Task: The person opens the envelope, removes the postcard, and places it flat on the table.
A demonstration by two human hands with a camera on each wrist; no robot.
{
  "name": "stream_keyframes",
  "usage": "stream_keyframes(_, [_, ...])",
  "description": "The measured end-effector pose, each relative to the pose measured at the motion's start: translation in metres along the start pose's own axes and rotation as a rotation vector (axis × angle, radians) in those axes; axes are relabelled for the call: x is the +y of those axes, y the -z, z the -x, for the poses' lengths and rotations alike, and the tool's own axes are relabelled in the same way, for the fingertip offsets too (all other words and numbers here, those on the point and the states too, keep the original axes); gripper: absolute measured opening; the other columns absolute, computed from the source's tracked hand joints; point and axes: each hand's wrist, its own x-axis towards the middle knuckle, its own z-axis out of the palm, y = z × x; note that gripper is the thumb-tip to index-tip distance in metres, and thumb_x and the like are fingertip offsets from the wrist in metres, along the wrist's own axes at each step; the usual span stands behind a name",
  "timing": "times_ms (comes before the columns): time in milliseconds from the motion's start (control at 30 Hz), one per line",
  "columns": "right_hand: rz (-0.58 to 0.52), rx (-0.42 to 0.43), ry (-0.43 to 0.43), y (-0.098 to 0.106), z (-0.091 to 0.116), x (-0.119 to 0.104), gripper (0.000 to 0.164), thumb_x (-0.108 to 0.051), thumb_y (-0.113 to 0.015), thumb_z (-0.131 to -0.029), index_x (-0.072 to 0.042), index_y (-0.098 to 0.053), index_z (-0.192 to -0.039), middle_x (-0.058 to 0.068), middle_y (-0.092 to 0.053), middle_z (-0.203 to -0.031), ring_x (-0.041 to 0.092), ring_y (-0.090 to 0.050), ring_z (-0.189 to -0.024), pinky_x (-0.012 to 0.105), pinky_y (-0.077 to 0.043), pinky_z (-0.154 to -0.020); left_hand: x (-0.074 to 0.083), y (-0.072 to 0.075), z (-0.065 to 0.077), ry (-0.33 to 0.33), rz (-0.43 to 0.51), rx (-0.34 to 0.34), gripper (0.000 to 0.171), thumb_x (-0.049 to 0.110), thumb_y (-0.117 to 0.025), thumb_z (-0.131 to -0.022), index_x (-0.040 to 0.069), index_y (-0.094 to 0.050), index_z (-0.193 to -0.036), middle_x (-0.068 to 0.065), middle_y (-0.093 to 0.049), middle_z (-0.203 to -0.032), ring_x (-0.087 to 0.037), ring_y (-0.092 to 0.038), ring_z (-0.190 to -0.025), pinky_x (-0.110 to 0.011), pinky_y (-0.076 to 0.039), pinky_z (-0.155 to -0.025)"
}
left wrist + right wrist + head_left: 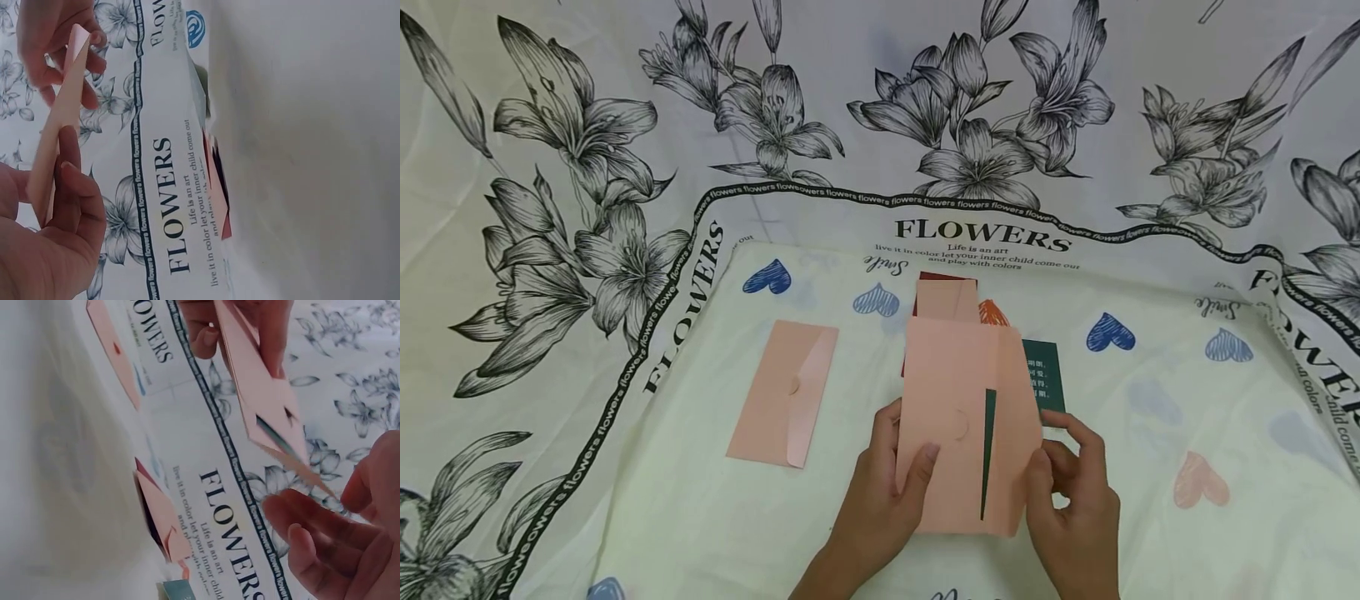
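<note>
A pink envelope (951, 425) is held up in front of me with its flap (1011, 433) folded out to the right. My left hand (887, 483) grips its left side, thumb across the front and fingers behind. At the flap's outer edge, my right hand (1071, 492) pinches the paper between thumb and fingers. A dark green sliver (988, 450) shows through the narrow opening beside the flap. In the right wrist view the envelope (262, 400) appears nearly edge-on, with the right hand (337, 544) at the flap's tip.
Another pink envelope (782, 392), closed, lies on the cloth to the left. Behind the held one are a further pink envelope (947, 298) over a dark red piece (943, 276) and a dark green card (1045, 375) with white writing. The cloth (662, 517) has printed hearts.
</note>
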Motion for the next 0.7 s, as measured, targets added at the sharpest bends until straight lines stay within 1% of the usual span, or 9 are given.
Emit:
stream_keyframes(33, [0.022,0.021,0.000,0.0003,-0.0008,0.0009,0.046,0.004,-0.061,-0.101,-0.013,-0.056,-0.143,0.004,-0.080,-0.101,0.005,-0.065,-0.066,0.015,-0.052,-0.060,0.0000,0.0006,-0.0002,-0.002,0.009,0.003,0.049,0.029,-0.055,-0.112,0.030,-0.032,-0.155,0.007,-0.065,-0.137,-0.015,-0.074,-0.108,-0.035,-0.062,-0.086])
stream_keyframes(100, [0.061,0.039,-0.015,0.0006,-0.0026,0.0018,0.035,0.004,-0.063,-0.100,-0.010,-0.062,-0.132,0.003,-0.079,-0.102,0.004,-0.065,-0.067,0.014,-0.052,-0.060,0.0004,0.0014,-0.0005,-0.004,0.031,0.001,0.048,0.028,-0.055,-0.112,0.031,-0.032,-0.154,0.008,-0.066,-0.136,-0.016,-0.075,-0.108,-0.036,-0.062,-0.086])
stream_keyframes(167, [0.089,0.033,-0.038,0.0005,-0.0038,0.0015,0.025,0.003,-0.064,-0.099,-0.010,-0.066,-0.120,0.000,-0.079,-0.103,0.005,-0.065,-0.068,0.013,-0.053,-0.062,0.0005,0.0016,-0.0004,-0.004,0.057,-0.008,0.047,0.027,-0.054,-0.112,0.031,-0.032,-0.154,0.007,-0.067,-0.135,-0.018,-0.075,-0.108,-0.037,-0.063,-0.085])
stream_keyframes(233, [0.097,0.024,-0.041,0.0003,-0.0044,0.0012,0.020,0.004,-0.064,-0.099,-0.011,-0.069,-0.112,-0.003,-0.077,-0.102,0.006,-0.064,-0.069,0.013,-0.053,-0.063,0.0003,0.0009,0.0001,-0.004,0.085,-0.018,0.047,0.026,-0.054,-0.113,0.031,-0.032,-0.154,0.006,-0.067,-0.136,-0.019,-0.075,-0.109,-0.038,-0.063,-0.086])
stream_keyframes(333, [0.058,0.003,-0.034,-0.0005,-0.0046,0.0005,0.020,0.004,-0.065,-0.099,-0.013,-0.071,-0.108,-0.007,-0.074,-0.107,0.006,-0.064,-0.077,0.014,-0.054,-0.064,0.0006,-0.0005,0.0010,0.002,0.119,-0.026,0.047,0.024,-0.054,-0.112,0.031,-0.033,-0.154,0.005,-0.067,-0.137,-0.021,-0.074,-0.112,-0.039,-0.062,-0.088])
stream_keyframes(433, [0.022,-0.026,-0.048,-0.0021,-0.0049,-0.0002,0.018,-0.001,-0.068,-0.100,-0.016,-0.073,-0.108,-0.007,-0.070,-0.119,0.005,-0.064,-0.091,0.017,-0.056,-0.068,0.0023,-0.0016,0.0012,0.011,0.127,-0.028,0.048,0.024,-0.054,-0.112,0.031,-0.033,-0.154,0.005,-0.067,-0.138,-0.021,-0.073,-0.113,-0.039,-0.062,-0.089])
stream_keyframes(533, [0.011,-0.063,-0.101,-0.0036,-0.0051,-0.0025,0.009,-0.012,-0.071,-0.102,-0.018,-0.073,-0.109,-0.006,-0.063,-0.134,0.005,-0.062,-0.105,0.019,-0.058,-0.074,0.0038,-0.0019,0.0013,0.011,0.118,-0.028,0.048,0.025,-0.054,-0.112,0.031,-0.032,-0.154,0.004,-0.067,-0.138,-0.021,-0.073,-0.112,-0.038,-0.062,-0.089])
stream_keyframes(600, [0.006,-0.082,-0.133,-0.0044,-0.0055,-0.0048,0.005,-0.018,-0.071,-0.102,-0.017,-0.073,-0.107,-0.005,-0.060,-0.140,0.006,-0.060,-0.111,0.018,-0.057,-0.077,0.0039,-0.0021,0.0011,0.001,0.112,-0.028,0.047,0.024,-0.054,-0.112,0.031,-0.033,-0.154,0.003,-0.068,-0.136,-0.021,-0.073,-0.111,-0.038,-0.062,-0.088])
stream_keyframes(700, [-0.002,-0.092,-0.172,-0.0055,-0.0056,-0.0079,0.009,-0.023,-0.071,-0.103,-0.014,-0.074,-0.102,-0.003,-0.057,-0.144,0.008,-0.056,-0.112,0.015,-0.054,-0.080,0.0031,-0.0029,0.0007,-0.034,0.103,-0.033,0.047,0.020,-0.053,-0.112,0.028,-0.033,-0.154,0.001,-0.068,-0.135,-0.022,-0.073,-0.111,-0.038,-0.062,-0.089])
